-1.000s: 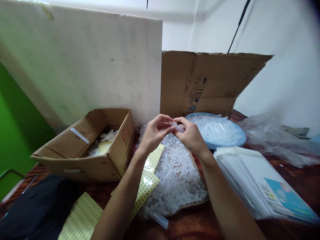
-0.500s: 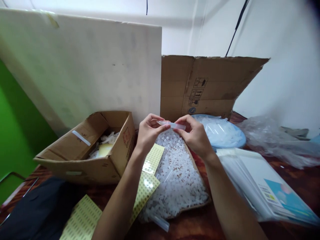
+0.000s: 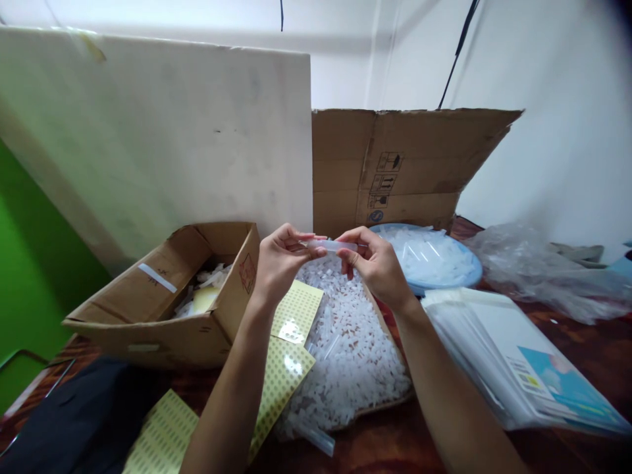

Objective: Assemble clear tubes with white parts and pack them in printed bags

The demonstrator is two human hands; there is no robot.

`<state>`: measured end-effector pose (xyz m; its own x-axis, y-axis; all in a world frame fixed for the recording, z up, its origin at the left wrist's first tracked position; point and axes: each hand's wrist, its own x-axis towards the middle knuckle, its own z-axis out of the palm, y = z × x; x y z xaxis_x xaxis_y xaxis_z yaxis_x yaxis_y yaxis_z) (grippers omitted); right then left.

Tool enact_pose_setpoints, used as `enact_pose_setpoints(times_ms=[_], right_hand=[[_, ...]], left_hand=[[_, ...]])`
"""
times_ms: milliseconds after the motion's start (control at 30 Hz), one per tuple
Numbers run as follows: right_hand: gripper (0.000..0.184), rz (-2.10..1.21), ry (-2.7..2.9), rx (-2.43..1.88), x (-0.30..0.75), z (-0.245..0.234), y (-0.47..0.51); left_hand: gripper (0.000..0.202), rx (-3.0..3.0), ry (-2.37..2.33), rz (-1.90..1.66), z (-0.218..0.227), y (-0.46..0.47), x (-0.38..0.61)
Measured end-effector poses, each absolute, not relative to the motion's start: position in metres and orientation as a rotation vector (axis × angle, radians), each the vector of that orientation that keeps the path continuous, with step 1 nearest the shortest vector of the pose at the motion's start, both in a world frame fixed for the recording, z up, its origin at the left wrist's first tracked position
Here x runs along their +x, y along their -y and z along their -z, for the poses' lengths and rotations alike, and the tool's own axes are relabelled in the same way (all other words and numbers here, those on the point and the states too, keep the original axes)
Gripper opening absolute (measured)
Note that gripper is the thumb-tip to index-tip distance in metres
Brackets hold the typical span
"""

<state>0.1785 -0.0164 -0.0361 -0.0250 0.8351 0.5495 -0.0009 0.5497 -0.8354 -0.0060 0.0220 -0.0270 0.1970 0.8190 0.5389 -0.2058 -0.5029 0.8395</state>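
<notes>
A small translucent plastic tube (image 3: 332,245) lies level between my two hands, above the far end of a cardboard tray. My left hand (image 3: 284,260) pinches its left end between thumb and fingers. The right end is gripped by my right hand (image 3: 370,260), thumb below and fingers curled behind. Under the hands, a heap of small white plastic pieces (image 3: 350,349) covers the tray. Yellow sticker sheets (image 3: 296,309) with rows of small dots lie along the tray's left side. Another clear tube (image 3: 318,440) rests at the near end of the heap.
An open cardboard box (image 3: 148,336) with pieces inside stands left. At right are a blue basin (image 3: 474,270) of translucent tubes, a stack of plastic sleeves (image 3: 474,329) and crumpled clear plastic (image 3: 538,263). A white board (image 3: 197,131) and a cardboard sheet (image 3: 419,158) stand behind.
The tube has turned slightly to lie more level, and the right-hand fingers have shifted along it. Both hands still hold it. The whole view has shifted a little.
</notes>
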Motion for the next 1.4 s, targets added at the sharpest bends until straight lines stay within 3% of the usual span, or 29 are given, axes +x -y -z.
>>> enact_pose_setpoints(times_ms=[67, 200, 367, 500, 567, 667, 800, 933, 1033, 1100, 1267, 1400], right_hand=[[0.036, -0.815, 1.454, -0.800, 0.180, 0.037, 0.017], [0.048, -0.838, 1.430, -0.894, 0.183, 0.038, 0.017], [0.026, -0.690, 1.421, -0.780, 0.182, 0.036, 0.016], [0.023, -0.563, 1.465, -0.837, 0.181, 0.038, 0.016], [0.024, -0.513, 1.463, -0.921, 0.181, 0.040, 0.014], [0.033, -0.515, 1.430, -1.018, 0.180, 0.044, 0.011], [0.047, -0.753, 1.321, -0.988, 0.180, 0.045, 0.008], [0.048, -1.233, 1.153, -0.910, 0.184, 0.043, 0.006], [0.048, -1.375, 1.114, -0.920, 0.187, 0.043, 0.005], [0.047, -1.281, 1.143, -0.892, 0.186, 0.043, 0.004], [0.029, -0.687, 1.371, -0.863, 0.179, 0.040, 0.009], [0.019, -0.532, 1.475, -0.941, 0.177, 0.039, 0.013]], left_hand=[[0.042, 1.611, -0.581, -1.445, 0.027, -0.021, -0.005], [0.039, 1.652, -0.564, -1.419, 0.024, -0.018, -0.002], [0.040, 1.730, -0.656, -1.330, 0.023, -0.019, -0.002], [0.063, 1.725, -0.803, -1.120, 0.027, -0.022, 0.000], [0.058, 1.782, -0.830, -1.118, 0.029, -0.021, 0.001], [0.033, 1.907, -0.811, -1.246, 0.029, -0.020, 0.004], [0.007, 2.227, -0.813, -1.454, 0.030, -0.019, 0.002], [0.010, 2.644, -0.673, -1.434, 0.031, -0.021, -0.005], [0.011, 2.688, -0.632, -1.352, 0.030, -0.021, -0.006], [0.013, 2.539, -0.696, -1.360, 0.030, -0.022, -0.005], [0.024, 2.108, -0.721, -1.200, 0.028, -0.022, -0.005], [0.025, 2.099, -0.763, -1.200, 0.025, -0.020, -0.007]])
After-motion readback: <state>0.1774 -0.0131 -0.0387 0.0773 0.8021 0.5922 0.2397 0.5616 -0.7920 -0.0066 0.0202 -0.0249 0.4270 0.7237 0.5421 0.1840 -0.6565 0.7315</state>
